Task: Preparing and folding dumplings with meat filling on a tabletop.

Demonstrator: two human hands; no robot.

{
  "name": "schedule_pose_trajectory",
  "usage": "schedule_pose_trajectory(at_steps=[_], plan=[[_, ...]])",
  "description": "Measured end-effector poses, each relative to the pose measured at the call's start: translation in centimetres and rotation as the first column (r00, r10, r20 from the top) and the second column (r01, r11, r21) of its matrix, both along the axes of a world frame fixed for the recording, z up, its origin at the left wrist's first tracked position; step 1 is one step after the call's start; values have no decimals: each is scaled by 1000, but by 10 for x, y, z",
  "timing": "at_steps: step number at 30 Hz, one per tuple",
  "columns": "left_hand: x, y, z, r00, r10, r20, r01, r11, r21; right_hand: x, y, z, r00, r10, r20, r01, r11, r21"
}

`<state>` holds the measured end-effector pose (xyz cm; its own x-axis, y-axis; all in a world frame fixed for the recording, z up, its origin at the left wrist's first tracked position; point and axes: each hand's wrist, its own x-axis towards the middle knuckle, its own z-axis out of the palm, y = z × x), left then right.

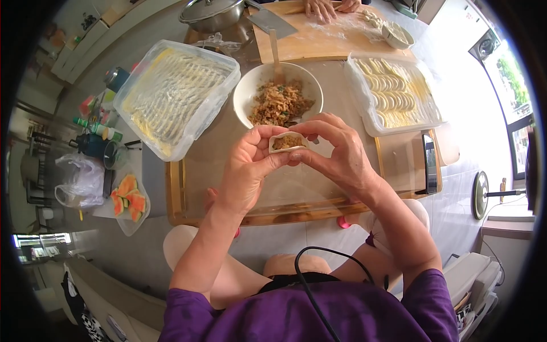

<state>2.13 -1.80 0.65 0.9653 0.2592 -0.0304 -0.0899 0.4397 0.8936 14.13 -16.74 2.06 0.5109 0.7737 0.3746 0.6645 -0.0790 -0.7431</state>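
Between both hands, over the near edge of the filling bowl, is a dumpling wrapper (288,142) with brown filling in its middle, its edges raised but not closed over. My left hand (253,160) pinches the wrapper's left side with thumb and fingers. On its right side, my right hand (335,147) holds the rim, the two thumbs nearly meeting below. Just beyond stands a white bowl (242,96) of minced filling (280,102) with a wooden spatula (274,49) upright in it. A plastic container (395,89) at the right holds rows of dumplings or wrappers dusted with yellow flour.
A translucent container (175,98) lies left of the bowl. Beyond are a lidded steel pan (211,15), a cleaver (273,21) and a floured wooden board (299,40), where another person's hands (320,9) rest near dough pieces and a small bowl (397,35). Melon rinds (129,197) lie at left.
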Motion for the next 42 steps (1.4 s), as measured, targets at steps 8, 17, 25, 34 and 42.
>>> schedule_pose_trajectory(at_steps=[8,17,25,34,42], plan=[[0,-6,1,1000,15,4,-14,999,-37,-2,-3,5,999,-48,12,47,999,19],[0,-10,0,1000,11,-8,-10,988,156,0,-4,7,996,-25,88,26,1000,-10],[-1,-11,3,999,-17,-40,25,979,204,2,-7,8,992,45,115,-41,998,-38],[2,-12,-3,999,-44,-30,47,993,108,2,-3,5,944,47,326,-45,999,-15],[1,-12,-6,1000,24,19,-25,998,55,-7,0,12,991,-81,108,65,987,145]])
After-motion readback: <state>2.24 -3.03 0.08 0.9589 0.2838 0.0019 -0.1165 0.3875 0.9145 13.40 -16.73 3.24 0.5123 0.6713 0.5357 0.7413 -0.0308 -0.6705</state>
